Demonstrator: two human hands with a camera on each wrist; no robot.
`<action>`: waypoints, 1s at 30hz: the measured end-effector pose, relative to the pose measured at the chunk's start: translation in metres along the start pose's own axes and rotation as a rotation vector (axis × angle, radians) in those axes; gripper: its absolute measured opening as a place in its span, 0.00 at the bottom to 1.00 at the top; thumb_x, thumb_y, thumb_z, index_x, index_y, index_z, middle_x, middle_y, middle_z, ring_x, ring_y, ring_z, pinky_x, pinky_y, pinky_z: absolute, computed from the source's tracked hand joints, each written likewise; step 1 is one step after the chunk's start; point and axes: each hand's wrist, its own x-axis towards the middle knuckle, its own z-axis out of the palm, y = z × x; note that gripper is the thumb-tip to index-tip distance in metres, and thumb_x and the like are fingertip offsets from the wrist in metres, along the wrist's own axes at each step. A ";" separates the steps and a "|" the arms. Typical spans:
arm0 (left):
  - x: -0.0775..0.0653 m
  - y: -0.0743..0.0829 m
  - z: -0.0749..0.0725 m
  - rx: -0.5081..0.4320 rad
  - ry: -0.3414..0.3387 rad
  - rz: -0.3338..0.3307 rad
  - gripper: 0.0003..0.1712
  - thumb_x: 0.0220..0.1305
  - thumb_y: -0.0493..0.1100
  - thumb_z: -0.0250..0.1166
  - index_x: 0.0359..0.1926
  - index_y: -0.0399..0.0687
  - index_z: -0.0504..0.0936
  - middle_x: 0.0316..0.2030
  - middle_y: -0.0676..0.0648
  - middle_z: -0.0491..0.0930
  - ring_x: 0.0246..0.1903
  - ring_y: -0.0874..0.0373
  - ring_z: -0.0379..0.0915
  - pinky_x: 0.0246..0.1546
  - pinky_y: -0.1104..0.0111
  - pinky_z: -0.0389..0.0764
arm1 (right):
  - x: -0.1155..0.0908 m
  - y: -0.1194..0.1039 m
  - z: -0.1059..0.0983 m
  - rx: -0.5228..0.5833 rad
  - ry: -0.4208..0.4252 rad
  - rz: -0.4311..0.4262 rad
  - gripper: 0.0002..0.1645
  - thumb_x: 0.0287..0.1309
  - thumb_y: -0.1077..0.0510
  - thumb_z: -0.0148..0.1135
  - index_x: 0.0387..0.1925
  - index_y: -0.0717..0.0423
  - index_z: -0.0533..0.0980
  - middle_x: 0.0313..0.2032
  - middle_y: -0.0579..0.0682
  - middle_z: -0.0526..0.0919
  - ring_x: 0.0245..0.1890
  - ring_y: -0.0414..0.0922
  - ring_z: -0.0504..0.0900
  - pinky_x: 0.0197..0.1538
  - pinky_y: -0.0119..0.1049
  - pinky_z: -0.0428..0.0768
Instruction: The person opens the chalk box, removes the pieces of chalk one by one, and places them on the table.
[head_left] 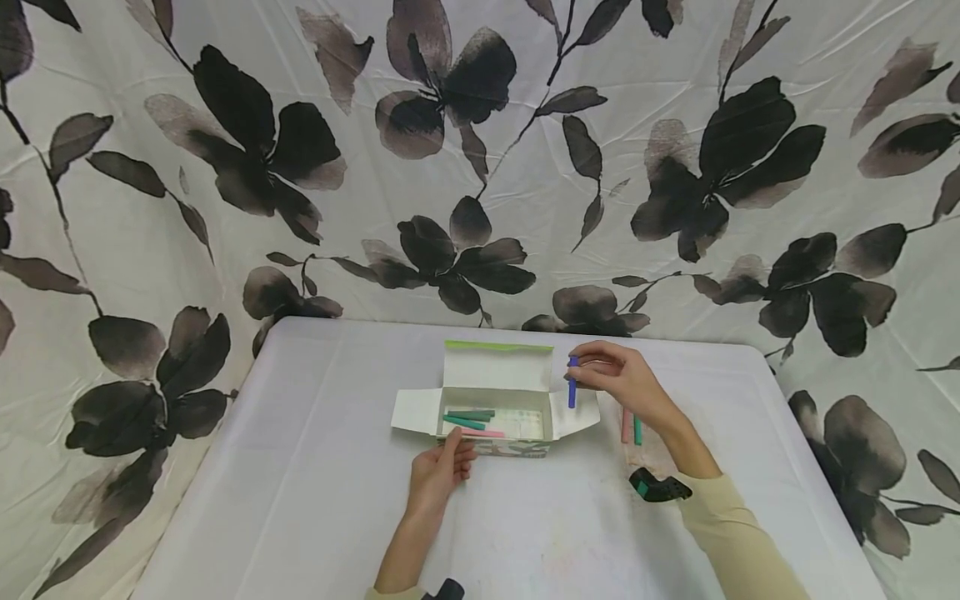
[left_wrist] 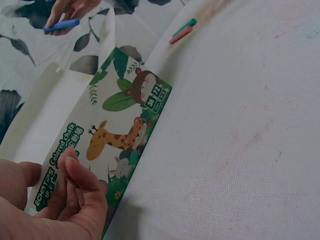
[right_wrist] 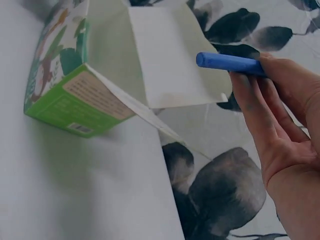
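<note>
Between thumb and fingertips my right hand (head_left: 618, 379) pinches a blue chalk stick (head_left: 572, 383), held upright over the box's right flap. In the right wrist view the blue chalk (right_wrist: 230, 63) points toward the raised lid. My left hand (head_left: 441, 471) grips the front wall of the open chalk box (head_left: 517, 448), thumb at the rim and fingers outside. The left wrist view shows the printed front (left_wrist: 107, 142) reading "Colored chalk". Inside the box lie dark green chalk (head_left: 472, 414), teal chalk (head_left: 465, 422) and pink chalk (head_left: 483, 432).
Red chalk (head_left: 626, 425) and green chalk (head_left: 637, 430) lie on the white-covered table (head_left: 315, 483), right of the box, beneath my right forearm. The box's lid (head_left: 498, 367) stands up at the back and its side flaps spread outward. A floral cloth (head_left: 465, 167) hangs behind.
</note>
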 end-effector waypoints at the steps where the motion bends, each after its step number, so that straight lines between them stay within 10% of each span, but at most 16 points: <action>1: 0.000 0.000 0.000 0.000 0.000 0.001 0.30 0.78 0.54 0.59 0.48 0.23 0.82 0.36 0.44 0.87 0.34 0.60 0.78 0.31 0.75 0.78 | -0.002 0.001 -0.002 0.017 0.006 0.001 0.23 0.67 0.60 0.69 0.59 0.67 0.76 0.47 0.57 0.87 0.46 0.46 0.88 0.52 0.41 0.86; 30: 0.002 0.001 0.000 -0.014 0.004 -0.025 0.30 0.76 0.55 0.61 0.48 0.24 0.82 0.35 0.46 0.86 0.32 0.61 0.77 0.30 0.75 0.77 | -0.060 0.047 -0.066 0.081 0.241 0.119 0.26 0.69 0.59 0.67 0.60 0.72 0.72 0.41 0.46 0.85 0.42 0.39 0.89 0.51 0.38 0.85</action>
